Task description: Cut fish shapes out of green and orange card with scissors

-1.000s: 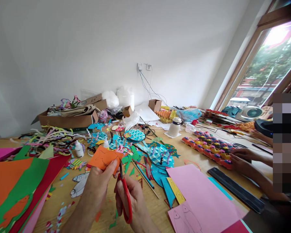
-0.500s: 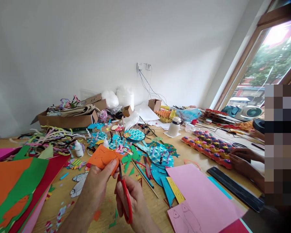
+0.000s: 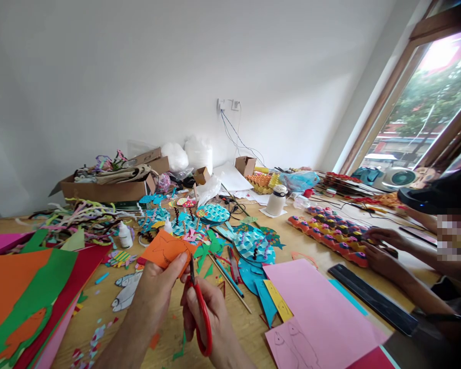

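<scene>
An orange sheet with a fish outline drawn on it is pinched in my left hand, thumb on top. My right hand is wrapped round the red handles of a pair of scissors. The blades point up and meet the right edge of the orange sheet. Small green and orange scraps lie on the table below my hands. Left of my left wrist are drawn grey fish cutouts.
Coloured sheets lie at the left, pink paper and a black ruler-like bar at the right. Behind stand a glue bottle and a white jar. Another person's hands touch a painted egg tray.
The orange sheet and the scissors have shifted slightly. The other person at the right has leaned further into view.
</scene>
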The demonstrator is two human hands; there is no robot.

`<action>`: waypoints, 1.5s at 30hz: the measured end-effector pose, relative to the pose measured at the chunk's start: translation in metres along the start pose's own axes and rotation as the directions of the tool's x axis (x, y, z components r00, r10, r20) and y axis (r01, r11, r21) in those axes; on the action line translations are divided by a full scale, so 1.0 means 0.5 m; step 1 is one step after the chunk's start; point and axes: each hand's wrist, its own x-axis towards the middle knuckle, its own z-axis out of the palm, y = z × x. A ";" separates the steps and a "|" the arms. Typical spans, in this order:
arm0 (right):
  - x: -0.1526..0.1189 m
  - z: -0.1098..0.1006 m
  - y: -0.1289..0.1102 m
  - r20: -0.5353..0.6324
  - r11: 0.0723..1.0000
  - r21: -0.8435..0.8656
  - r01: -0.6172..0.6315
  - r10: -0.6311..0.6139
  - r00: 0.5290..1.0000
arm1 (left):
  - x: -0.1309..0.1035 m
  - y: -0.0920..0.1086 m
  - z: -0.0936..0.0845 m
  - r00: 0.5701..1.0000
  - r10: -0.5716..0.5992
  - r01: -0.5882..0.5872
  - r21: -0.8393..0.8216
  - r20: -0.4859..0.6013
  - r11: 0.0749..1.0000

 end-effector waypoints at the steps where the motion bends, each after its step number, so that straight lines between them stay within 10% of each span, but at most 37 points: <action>1: 0.000 0.000 0.001 -0.001 1.000 0.001 -0.001 0.001 1.000 | 0.000 -0.001 0.000 1.000 0.003 -0.003 0.003 -0.002 1.000; 45: 0.004 -0.005 0.038 -0.003 0.995 0.085 0.058 -0.058 0.998 | 0.001 -0.030 -0.002 1.000 0.025 -0.025 -0.021 0.013 0.999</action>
